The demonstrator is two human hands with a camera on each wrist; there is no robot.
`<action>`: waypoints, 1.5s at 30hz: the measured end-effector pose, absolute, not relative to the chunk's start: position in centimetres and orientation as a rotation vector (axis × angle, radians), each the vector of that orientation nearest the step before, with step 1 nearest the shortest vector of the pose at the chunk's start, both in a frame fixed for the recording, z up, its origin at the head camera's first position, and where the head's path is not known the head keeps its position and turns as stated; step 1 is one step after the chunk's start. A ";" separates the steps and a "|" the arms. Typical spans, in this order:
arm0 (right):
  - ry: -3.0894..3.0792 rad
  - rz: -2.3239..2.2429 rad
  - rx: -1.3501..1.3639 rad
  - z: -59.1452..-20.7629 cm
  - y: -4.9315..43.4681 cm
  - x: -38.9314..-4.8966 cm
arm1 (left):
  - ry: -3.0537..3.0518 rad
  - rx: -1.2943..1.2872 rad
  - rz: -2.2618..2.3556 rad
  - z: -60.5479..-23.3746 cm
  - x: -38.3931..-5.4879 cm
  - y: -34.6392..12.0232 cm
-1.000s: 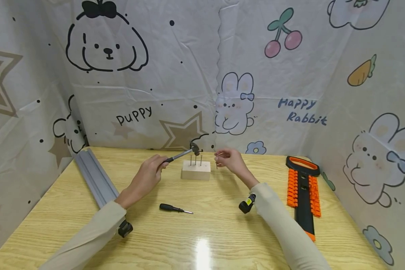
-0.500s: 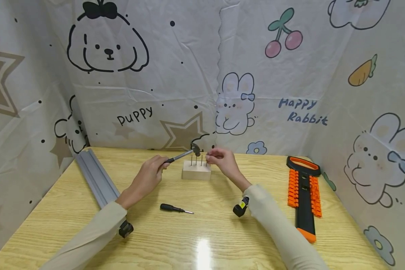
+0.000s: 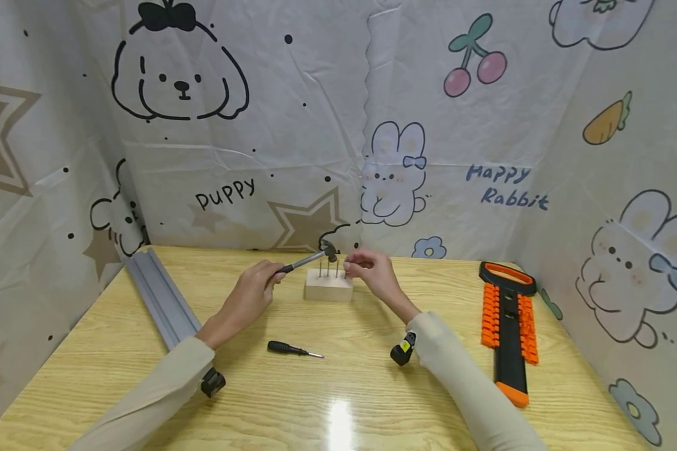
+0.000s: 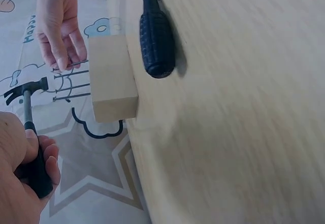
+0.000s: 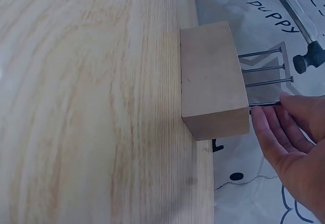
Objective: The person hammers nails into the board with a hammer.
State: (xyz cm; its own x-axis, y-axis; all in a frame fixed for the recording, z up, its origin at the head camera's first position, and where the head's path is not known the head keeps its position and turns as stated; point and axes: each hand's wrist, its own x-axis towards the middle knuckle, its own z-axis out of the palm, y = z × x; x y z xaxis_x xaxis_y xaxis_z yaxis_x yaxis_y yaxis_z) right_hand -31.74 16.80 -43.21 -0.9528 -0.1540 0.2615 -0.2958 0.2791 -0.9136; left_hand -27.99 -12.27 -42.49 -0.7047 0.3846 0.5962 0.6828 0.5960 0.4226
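Note:
My left hand point(image 3: 249, 294) grips a claw hammer point(image 3: 307, 259) by its dark handle, its head held above the nails. Below it a pale wooden block point(image 3: 328, 289) rests on the table with three nails point(image 5: 264, 68) upright in its top. At the block's right end my right hand point(image 3: 374, 270) pinches another nail point(image 5: 265, 104) between thumb and fingers. In the right wrist view that nail stands upright, its lower end at the block's top face. Whether the tip has entered the wood I cannot tell.
A black-handled screwdriver point(image 3: 294, 349) lies in front of the block. To the left is a long grey metal profile point(image 3: 162, 295), partly behind the left arm. An orange and black tool point(image 3: 508, 332) lies at the right. Printed cloth point(image 3: 316, 125) closes the table's back and sides.
My right hand has moved left with its nail, from beside the block to the block's right end. The hammer has stayed nearly in place above the nails.

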 end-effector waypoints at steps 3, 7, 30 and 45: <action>-2.413 1.770 0.410 -43.2 16.7 -31.6 | -2.378 -0.853 -0.901 -42.0 -28.2 -11.9; -2.421 1.773 0.401 -43.4 16.7 -31.6 | -2.394 -0.849 -0.916 -40.9 -28.6 -11.3; -2.392 1.751 0.446 -44.3 16.5 -31.6 | -2.563 -0.896 -0.885 -39.9 -29.3 -10.1; -2.430 1.721 0.428 -44.3 17.0 -31.7 | -2.380 -0.916 -0.967 -38.6 -29.1 -9.3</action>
